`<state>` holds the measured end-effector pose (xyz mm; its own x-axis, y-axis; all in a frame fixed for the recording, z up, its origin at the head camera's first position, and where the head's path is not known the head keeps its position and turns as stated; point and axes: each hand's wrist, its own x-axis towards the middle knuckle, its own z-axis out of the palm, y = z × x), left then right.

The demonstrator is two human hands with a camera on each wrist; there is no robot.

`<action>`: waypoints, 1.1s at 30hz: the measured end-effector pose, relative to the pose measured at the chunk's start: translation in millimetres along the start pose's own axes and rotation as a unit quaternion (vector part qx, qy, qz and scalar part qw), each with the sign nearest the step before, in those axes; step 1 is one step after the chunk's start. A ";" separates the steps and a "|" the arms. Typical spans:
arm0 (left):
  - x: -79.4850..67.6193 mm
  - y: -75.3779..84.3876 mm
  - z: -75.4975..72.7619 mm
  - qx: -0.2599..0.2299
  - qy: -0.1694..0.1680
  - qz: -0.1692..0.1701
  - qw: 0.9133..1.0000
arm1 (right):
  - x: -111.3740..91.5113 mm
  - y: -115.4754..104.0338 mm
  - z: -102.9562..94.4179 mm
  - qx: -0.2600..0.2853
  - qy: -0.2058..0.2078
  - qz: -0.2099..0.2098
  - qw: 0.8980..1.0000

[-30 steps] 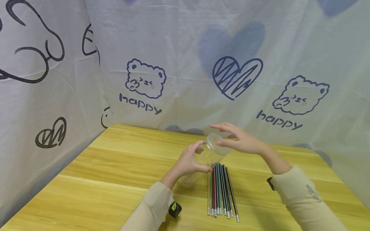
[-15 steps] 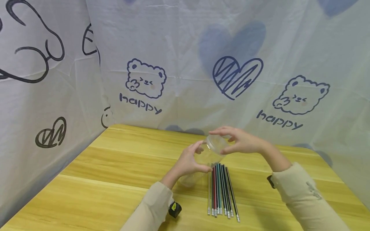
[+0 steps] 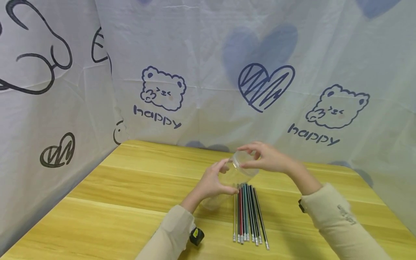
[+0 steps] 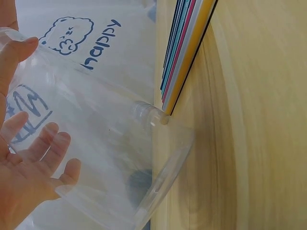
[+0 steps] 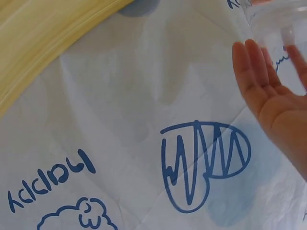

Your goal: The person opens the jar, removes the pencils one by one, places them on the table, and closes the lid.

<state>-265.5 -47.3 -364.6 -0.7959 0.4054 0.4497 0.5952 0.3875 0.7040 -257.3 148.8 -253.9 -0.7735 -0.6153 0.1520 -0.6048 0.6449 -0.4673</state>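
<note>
A clear plastic jar [image 3: 238, 176] is held tilted above the wooden table, its lid end up and to the right. My left hand [image 3: 212, 183] grips the jar's side, thumb low and fingers round the far side. At the upper end, my right hand [image 3: 272, 159] holds the clear lid [image 3: 246, 161] between thumb and fingers. In the right wrist view only part of that hand [image 5: 276, 98] shows, by the jar's edge. Several pencils [image 3: 248, 215] lie side by side on the table below, metal-tipped ends toward me; the jar and left thumb lie before their far ends.
The yellow wooden table [image 3: 136, 180] ends at a pale printed cloth [image 3: 201, 119] hung behind. Another cloth side [image 3: 87, 108] stands at the left. A black device [image 3: 196, 235] is worn at my left wrist.
My right hand has shifted about the lid: its fingers lowered onto the lid's edge, and its thumb moved away, then back to the left. The left hand, jar and pencils look unmoved.
</note>
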 end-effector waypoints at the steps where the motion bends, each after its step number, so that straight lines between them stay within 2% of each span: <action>1: -0.2 0.3 0.1 -0.001 -0.001 0.000 1.000 | 0.5 -1.1 1.0 -0.005 0.007 0.005 1.000; 8: -0.6 1.7 0.7 -0.006 -0.005 -0.009 1.000 | 4.3 -3.8 6.1 -0.060 0.049 0.024 0.997; 15: -0.7 0.2 1.0 -0.001 -0.003 -0.001 1.000 | 2.4 -4.2 4.5 -0.061 0.044 0.009 0.997; 18: -0.8 0.0 1.1 -0.001 -0.005 -0.003 1.000 | -0.7 -4.5 -0.4 -0.046 0.024 -0.014 0.999; 25: -0.9 1.3 0.0 0.006 -0.003 -0.002 1.000 | -7.7 -4.0 -15.4 0.016 -0.078 -0.066 0.995; 29: -0.6 1.4 -0.1 0.015 -0.004 -0.008 1.000 | -8.2 -2.7 -16.0 0.013 -0.103 -0.074 0.992; 33: 0.2 -0.6 1.5 0.015 -0.004 -0.007 1.000 | -8.6 -2.8 -14.9 0.009 -0.104 -0.074 0.992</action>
<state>-265.9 -46.3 -365.8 -0.8039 0.4059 0.4348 0.5864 0.4184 0.6935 -251.8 159.1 -240.9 -0.6200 -0.7837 0.0379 -0.7038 0.5341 -0.4684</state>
